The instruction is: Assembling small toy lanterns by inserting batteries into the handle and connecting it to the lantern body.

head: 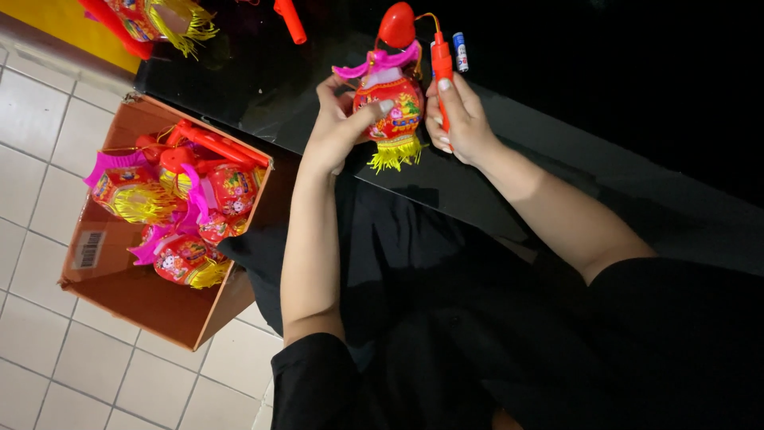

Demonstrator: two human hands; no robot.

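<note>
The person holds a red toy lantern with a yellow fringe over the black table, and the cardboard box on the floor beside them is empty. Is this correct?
Not quite. In the head view the cardboard box is not empty: it holds more lanterns. The left hand and right hand do hold the red toy lantern over the black table.

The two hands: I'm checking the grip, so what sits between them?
In the head view, a red toy lantern with yellow fringe sits between the left hand and the right hand, which grips its orange handle stick.

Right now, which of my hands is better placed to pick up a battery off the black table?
Probably your right hand. It holds only the slim red handle, right beside the batteries. Your left hand is wrapped around the red lantern, farther away.
</note>
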